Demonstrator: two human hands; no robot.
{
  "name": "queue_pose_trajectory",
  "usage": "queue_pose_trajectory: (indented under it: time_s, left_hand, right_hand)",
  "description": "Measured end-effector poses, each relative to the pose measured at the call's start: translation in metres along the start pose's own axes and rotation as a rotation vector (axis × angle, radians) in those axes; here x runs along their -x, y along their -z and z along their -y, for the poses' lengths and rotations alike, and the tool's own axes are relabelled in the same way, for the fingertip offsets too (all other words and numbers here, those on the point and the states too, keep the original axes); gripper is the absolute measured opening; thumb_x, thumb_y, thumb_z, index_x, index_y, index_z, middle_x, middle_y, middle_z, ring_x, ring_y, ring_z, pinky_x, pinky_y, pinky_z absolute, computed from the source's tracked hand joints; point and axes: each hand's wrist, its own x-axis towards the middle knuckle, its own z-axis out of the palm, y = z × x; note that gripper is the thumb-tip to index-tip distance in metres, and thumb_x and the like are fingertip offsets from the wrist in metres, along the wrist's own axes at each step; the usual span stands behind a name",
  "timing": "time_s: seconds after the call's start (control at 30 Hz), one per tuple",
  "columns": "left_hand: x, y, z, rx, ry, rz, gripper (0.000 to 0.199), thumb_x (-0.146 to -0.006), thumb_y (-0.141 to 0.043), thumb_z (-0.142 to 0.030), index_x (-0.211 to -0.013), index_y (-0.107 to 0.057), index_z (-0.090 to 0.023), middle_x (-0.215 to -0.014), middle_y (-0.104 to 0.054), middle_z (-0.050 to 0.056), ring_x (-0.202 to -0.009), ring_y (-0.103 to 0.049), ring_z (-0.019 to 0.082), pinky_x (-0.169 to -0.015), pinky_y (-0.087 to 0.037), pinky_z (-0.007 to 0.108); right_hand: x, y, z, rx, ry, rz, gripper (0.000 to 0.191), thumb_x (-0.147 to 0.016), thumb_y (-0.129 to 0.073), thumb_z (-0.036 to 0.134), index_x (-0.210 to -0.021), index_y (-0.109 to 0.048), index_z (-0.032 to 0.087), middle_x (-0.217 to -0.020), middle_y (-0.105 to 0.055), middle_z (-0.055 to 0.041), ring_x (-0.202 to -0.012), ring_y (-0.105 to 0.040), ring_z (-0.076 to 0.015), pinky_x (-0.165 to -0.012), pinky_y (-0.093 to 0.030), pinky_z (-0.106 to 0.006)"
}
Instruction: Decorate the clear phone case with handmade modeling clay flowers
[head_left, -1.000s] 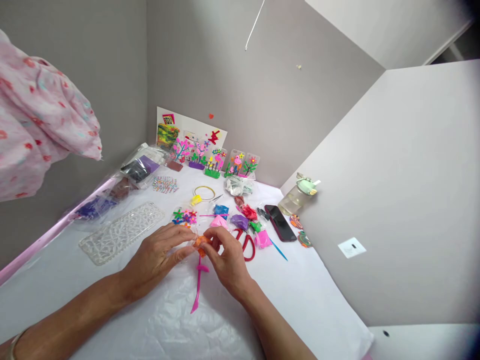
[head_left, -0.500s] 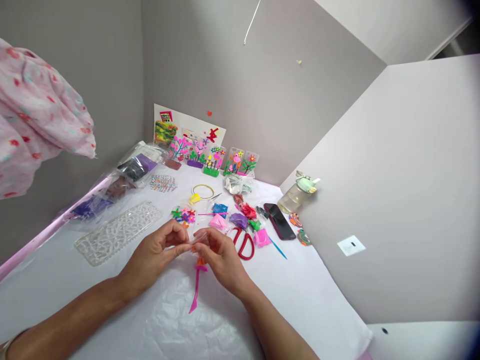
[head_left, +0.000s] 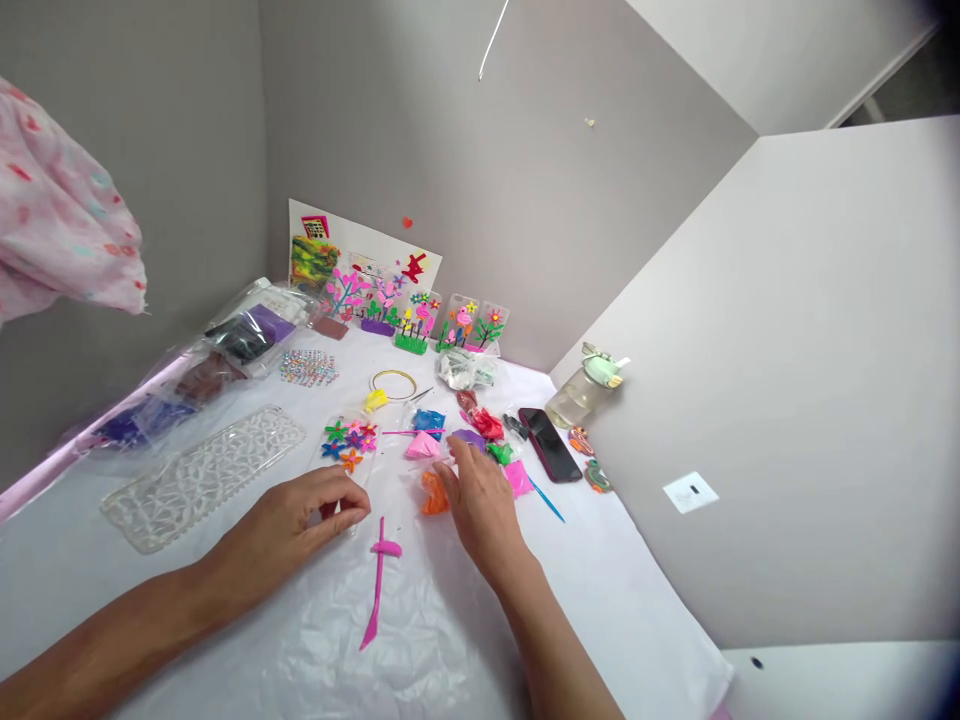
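Observation:
My left hand (head_left: 319,510) rests near the table's middle, thumb and fingertips curled together beside the clear card of coloured clay flowers (head_left: 350,442); whether something small is between them cannot be made out. My right hand (head_left: 476,490) is just right of the orange clay packet (head_left: 433,494), fingers apart, reaching over the purple packet (head_left: 466,438). A pink tool (head_left: 377,595) with a piece of pink clay (head_left: 387,548) across it lies in front, between my hands. Pink clay (head_left: 423,446) and blue clay (head_left: 429,421) packets lie beyond.
A clear patterned phone case (head_left: 206,478) lies at left, gems (head_left: 309,367) behind it. Decorated cases (head_left: 411,325) stand against the wall. A phone (head_left: 550,445), a blue tool (head_left: 547,500) and a bottle (head_left: 581,395) are at right.
My hands have moved apart. The orange packet, earlier between my fingers, now lies on the table by my right hand. The pink tool shows whole, and the red scissors are hidden from view.

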Motion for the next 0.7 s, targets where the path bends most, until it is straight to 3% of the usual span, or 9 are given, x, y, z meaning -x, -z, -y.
queue_pose_trajectory:
  time_s: [0.07, 0.13, 0.23, 0.37, 0.47, 0.57, 0.7]
  left_hand:
    - [0.001, -0.003, 0.002, -0.037, -0.026, 0.03, 0.026, -0.101, -0.056, -0.042, -0.092, -0.077, -0.028, -0.095, -0.076, 0.001, -0.088, -0.071, 0.02, -0.078, -0.055, 0.027]
    - [0.002, -0.006, 0.004, -0.058, -0.033, 0.044, 0.025, -0.102, -0.055, -0.039, -0.095, -0.077, -0.028, -0.097, -0.076, 0.001, -0.09, -0.071, 0.02, -0.08, -0.055, 0.027]
    - [0.002, -0.008, 0.003, -0.057, -0.018, 0.005, 0.023, -0.101, -0.055, -0.039, -0.101, -0.076, -0.029, -0.097, -0.076, 0.001, -0.088, -0.072, 0.02, -0.079, -0.057, 0.027]
    - [0.002, -0.006, -0.001, 0.001, 0.018, -0.035, 0.024, -0.1, -0.056, -0.042, -0.105, -0.076, -0.028, -0.096, -0.079, 0.0, -0.09, -0.075, 0.021, -0.079, -0.06, 0.027]
    - [0.002, -0.005, -0.003, 0.042, 0.03, -0.028, 0.026, -0.101, -0.056, -0.045, -0.107, -0.075, -0.029, -0.099, -0.08, 0.0, -0.094, -0.076, 0.022, -0.082, -0.061, 0.028]
    - [0.003, -0.004, -0.003, 0.066, 0.034, -0.017, 0.026, -0.103, -0.057, -0.047, -0.108, -0.075, -0.029, -0.103, -0.08, 0.001, -0.097, -0.077, 0.023, -0.085, -0.062, 0.03]
    - [0.005, -0.005, -0.002, 0.047, -0.029, -0.015, 0.022, -0.1, -0.062, -0.045, -0.111, -0.074, -0.03, -0.107, -0.08, 0.002, -0.101, -0.077, 0.024, -0.089, -0.062, 0.031]
  right_hand:
    - [0.002, 0.003, 0.001, 0.02, 0.096, 0.007, 0.007, -0.1, -0.066, 0.017, -0.106, -0.07, 0.02, -0.101, -0.074, -0.0116, -0.093, -0.068, -0.0261, -0.077, -0.047, -0.035]
    - [0.006, 0.005, 0.009, -0.061, 0.21, 0.153, 0.004, -0.099, -0.072, 0.02, -0.102, -0.071, 0.02, -0.102, -0.074, -0.0081, -0.092, -0.068, -0.0227, -0.075, -0.048, -0.031]
    - [0.013, 0.006, 0.023, -0.047, 0.357, 0.352, 0.02, -0.091, -0.085, 0.028, -0.105, -0.073, 0.019, -0.102, -0.074, -0.0069, -0.093, -0.068, -0.0228, -0.076, -0.049, -0.031]
    - [0.017, -0.001, 0.033, 0.144, 0.456, 0.403, 0.017, -0.091, -0.084, 0.028, -0.102, -0.076, 0.017, -0.098, -0.074, -0.0084, -0.094, -0.066, -0.0254, -0.08, -0.048, -0.035]
    - [0.019, -0.003, 0.034, 0.149, 0.494, 0.414, 0.011, -0.093, -0.082, 0.026, -0.093, -0.076, 0.017, -0.094, -0.074, -0.0084, -0.092, -0.064, -0.0249, -0.083, -0.049, -0.037]
    - [0.019, 0.0, 0.035, -0.022, 0.395, 0.393, 0.004, -0.094, -0.077, 0.016, -0.092, -0.073, 0.018, -0.093, -0.075, -0.0071, -0.089, -0.065, -0.0232, -0.083, -0.048, -0.036]
    - [0.017, 0.006, 0.036, -0.704, 0.021, 0.414, 0.005, -0.095, -0.074, 0.025, -0.094, -0.072, 0.02, -0.087, -0.074, -0.0012, -0.081, -0.066, -0.0174, -0.075, -0.048, -0.03]
